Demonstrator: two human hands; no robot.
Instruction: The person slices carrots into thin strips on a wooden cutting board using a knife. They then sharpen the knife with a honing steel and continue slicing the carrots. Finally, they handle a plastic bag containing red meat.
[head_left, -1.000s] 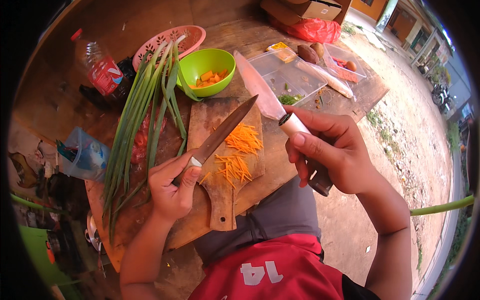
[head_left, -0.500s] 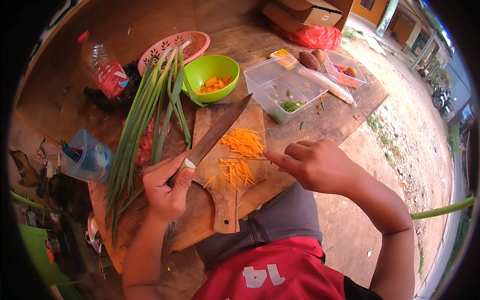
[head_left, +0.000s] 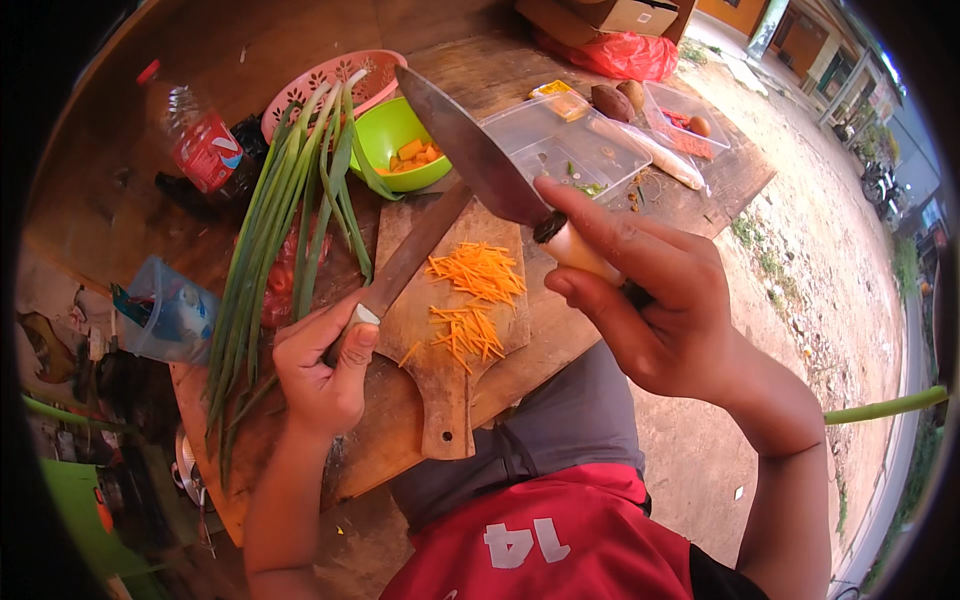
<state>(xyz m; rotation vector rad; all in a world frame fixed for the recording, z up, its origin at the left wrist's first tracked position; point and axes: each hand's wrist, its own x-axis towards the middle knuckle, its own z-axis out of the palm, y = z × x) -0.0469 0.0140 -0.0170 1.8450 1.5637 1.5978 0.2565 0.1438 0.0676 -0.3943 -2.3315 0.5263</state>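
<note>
My left hand (head_left: 322, 368) is closed round the pale handle of a long, dull-bladed knife (head_left: 412, 252), which slants up across the left side of a wooden cutting board (head_left: 447, 412). In my right hand (head_left: 675, 315) is a broad-bladed knife (head_left: 470, 150) with a white handle, raised above the board, its blade pointing up and left. Its blade overlaps the other knife's tip in view; whether they touch I cannot tell. On the board lie two piles of orange carrot strips, a larger pile (head_left: 478, 272) and a nearer pile (head_left: 468, 332).
Long green onions (head_left: 285, 230) lie left of the board. Behind are a green bowl (head_left: 420, 180) of orange chunks, a pink basket (head_left: 385, 72) and a bottle (head_left: 205, 150). Clear containers (head_left: 620, 150) stand at right, a blue-tinted tub (head_left: 170, 310) at left. The table edge borders my lap.
My right hand has lifted the broad knife up from beside the carrot strips and turned it, so the flat of its blade shows. My left hand keeps its grip, nearly still.
</note>
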